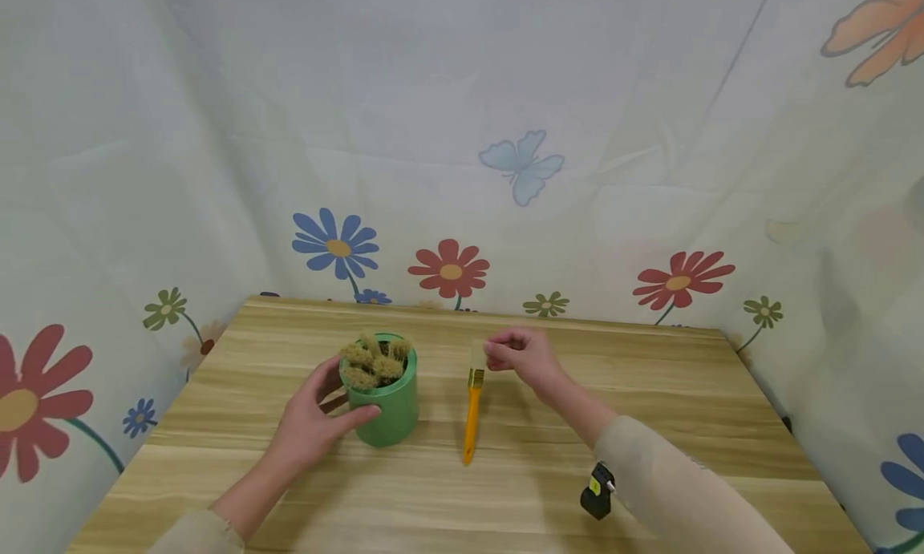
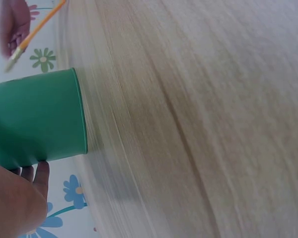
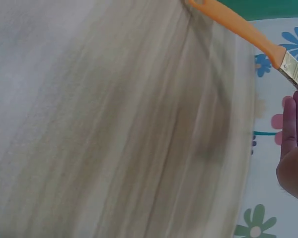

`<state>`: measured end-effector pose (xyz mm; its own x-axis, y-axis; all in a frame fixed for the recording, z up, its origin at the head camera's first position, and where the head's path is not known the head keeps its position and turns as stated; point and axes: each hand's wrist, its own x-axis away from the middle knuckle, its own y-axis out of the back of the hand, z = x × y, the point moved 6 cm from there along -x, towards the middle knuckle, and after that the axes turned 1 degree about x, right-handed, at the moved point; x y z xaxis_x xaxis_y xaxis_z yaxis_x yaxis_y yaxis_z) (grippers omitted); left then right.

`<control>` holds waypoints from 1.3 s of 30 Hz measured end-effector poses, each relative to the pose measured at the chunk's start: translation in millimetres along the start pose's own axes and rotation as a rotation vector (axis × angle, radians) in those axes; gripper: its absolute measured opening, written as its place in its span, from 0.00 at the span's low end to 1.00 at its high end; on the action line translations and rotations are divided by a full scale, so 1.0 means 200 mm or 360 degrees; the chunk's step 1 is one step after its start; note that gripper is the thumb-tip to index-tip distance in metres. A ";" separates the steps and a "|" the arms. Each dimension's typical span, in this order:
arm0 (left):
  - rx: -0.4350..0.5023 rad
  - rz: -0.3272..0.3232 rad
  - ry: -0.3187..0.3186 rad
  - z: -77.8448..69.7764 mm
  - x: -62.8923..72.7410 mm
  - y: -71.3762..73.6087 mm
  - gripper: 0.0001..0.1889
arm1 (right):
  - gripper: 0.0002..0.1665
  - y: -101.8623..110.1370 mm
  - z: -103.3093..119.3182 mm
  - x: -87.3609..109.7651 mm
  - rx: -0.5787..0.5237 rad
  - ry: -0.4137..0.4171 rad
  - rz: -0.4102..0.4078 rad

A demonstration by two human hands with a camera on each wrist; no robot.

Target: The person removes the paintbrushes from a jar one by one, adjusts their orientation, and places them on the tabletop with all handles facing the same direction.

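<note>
My left hand holds a green pot, its thumb on the near side and its fingers round the left and back. Tan, fuzzy, cactus-like clumps fill the top of the pot. To the right, my right hand pinches a flat paintbrush by the tip of its pale bristles. The brush has an orange handle and a gold ferrule. It slants, bristle end up, the handle end low at the tabletop. In the left wrist view, the smooth pot wall hides part of the left fingers.
A wood-grain table lies beneath both hands. Behind and at the sides hangs a pale cloth printed with flowers and butterflies. A small black device sits at the right wrist, beside the cream sleeve.
</note>
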<state>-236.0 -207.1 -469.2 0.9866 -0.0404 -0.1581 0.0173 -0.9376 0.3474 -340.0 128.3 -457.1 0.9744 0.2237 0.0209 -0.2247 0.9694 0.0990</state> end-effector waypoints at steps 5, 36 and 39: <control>0.0001 0.0005 0.0011 -0.01 0.00 0.00 0.51 | 0.11 -0.01 -0.05 -0.01 -0.0002 -0.0002 0.0006; 0.0010 0.0019 0.0020 -0.02 0.00 0.00 0.50 | 0.09 -0.14 -0.17 -0.08 0.0241 -0.0079 0.0191; 0.0008 0.0019 0.0018 -0.02 0.00 0.01 0.50 | 0.09 -0.15 -0.18 -0.09 0.0242 -0.0095 0.0202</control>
<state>-234.8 -206.9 -464.2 0.9885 -0.0474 -0.1433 0.0049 -0.9389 0.3442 -351.2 99.4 -496.1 0.9378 0.3321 0.1014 -0.3471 0.9065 0.2406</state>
